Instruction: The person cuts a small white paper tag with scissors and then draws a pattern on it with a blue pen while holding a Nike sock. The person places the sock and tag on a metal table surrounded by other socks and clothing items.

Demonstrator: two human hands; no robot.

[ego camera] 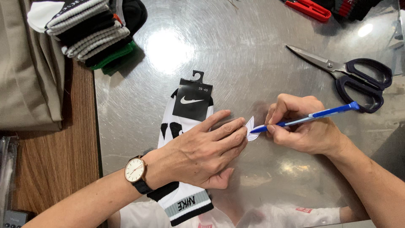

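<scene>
Right at the middle of the shiny scratched steel tabletop (261, 55), a small white paper tag (251, 128) stands pinched at the fingertips of the left hand (198, 154), which lies flat over a folded white-and-black sock pair with a black card header (187, 109). The right hand (303, 124) is closed around a blue-and-white ballpoint pen (310, 116), its tip touching the tag. To mark it cleanly, the tag looks best kept pressed taut with short, light strokes, since the thin paper could buckle or slide. A wristwatch with a pale dial and dark strap (136, 171) sits on the left wrist. Black-handled steel scissors (350, 76) lie toward the right edge, a red tool (310, 9) at the far edge, and a stack of folded socks (95, 33) at the far left corner.
</scene>
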